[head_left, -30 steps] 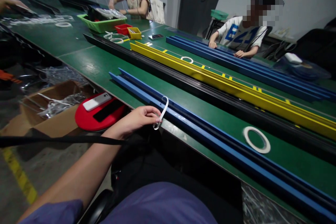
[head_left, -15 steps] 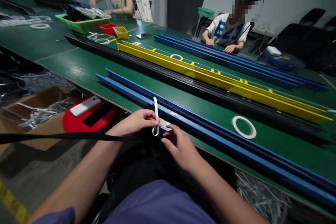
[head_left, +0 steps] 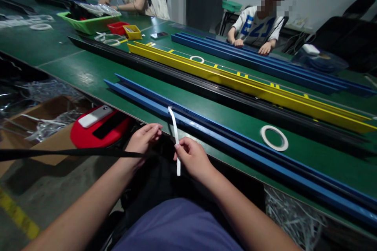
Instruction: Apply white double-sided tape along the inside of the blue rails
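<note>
Right hand (head_left: pixel 193 157) pinches a white strip (head_left: pixel 175 137) by the blue rail (head_left: pixel 235 145); left hand (head_left: pixel 144 139) open, empty; nothing looks fitted to the rail yet.

White strip (head_left: pixel 176 139), blue rail (head_left: pixel 235 147)

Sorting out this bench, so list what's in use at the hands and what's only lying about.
In use:
white strip, pinched by the right hand
left hand, open beside it, not touching

Lying about:
roll of white tape
blue channels
yellow channel
red round pad
phone
cardboard box
</note>
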`<state>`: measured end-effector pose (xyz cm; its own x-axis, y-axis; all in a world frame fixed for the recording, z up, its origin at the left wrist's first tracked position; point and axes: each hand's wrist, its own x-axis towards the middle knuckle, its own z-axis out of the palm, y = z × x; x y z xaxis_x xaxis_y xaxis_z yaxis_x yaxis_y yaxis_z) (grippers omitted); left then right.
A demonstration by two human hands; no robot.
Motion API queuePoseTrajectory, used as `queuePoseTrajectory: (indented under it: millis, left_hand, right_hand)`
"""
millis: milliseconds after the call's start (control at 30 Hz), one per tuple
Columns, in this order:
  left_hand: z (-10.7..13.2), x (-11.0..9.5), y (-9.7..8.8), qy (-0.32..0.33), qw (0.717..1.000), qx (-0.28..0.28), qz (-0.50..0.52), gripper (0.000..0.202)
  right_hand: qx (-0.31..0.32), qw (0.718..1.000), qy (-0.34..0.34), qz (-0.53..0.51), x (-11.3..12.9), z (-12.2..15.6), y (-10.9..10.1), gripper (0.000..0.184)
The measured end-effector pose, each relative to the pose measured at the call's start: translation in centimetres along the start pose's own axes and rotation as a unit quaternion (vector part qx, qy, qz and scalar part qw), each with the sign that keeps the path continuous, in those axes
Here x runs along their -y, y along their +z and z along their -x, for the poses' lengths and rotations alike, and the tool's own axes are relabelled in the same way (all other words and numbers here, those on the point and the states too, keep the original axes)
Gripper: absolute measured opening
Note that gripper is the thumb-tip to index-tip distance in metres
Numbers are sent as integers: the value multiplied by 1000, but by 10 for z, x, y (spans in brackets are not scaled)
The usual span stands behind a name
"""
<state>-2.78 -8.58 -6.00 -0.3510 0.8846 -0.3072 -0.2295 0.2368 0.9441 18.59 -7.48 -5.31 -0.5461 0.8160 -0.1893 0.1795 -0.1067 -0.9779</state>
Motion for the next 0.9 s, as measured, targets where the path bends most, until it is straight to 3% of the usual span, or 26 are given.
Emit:
queuePoseTrajectory:
  millis: [67, 133, 233, 300, 367, 600, 733, 900]
  left_hand:
    - [12, 28, -13, 23, 996, -81, -8, 29]
    - [28, 59, -24, -5, 995, -67, -67, 26]
    - [50, 89, -25, -61, 976, 120, -171, 31]
    - [60, 89, -14, -44, 948, 231, -214, 28]
    - [65, 77, 3, -11, 937, 271, -220, 27]
    - [68, 35, 57, 11, 986, 143, -80, 33]
    - [68, 28, 68, 19, 990, 123, -67, 33]
    - [64, 21, 72, -28, 995, 95, 6, 41]
  right_hand:
    - [-10, 1000, -4, -18, -8, 7, -5, 21]
    - [-19, 999, 2, -33, -13, 16, -10, 23]
    - [-23, 1000, 7, -18, -14, 29, -16, 24]
    - [-15, 1000, 2, 17, -11, 39, -18, 23]
    - [-6, 998, -12, 56, -9, 48, -20, 23]
    - [-27, 985, -97, 136, -20, 72, -22, 19]
    - [-40, 976, -143, 159, -34, 78, -26, 19]
    - [-38, 964, -174, 197, -47, 89, -33, 22]
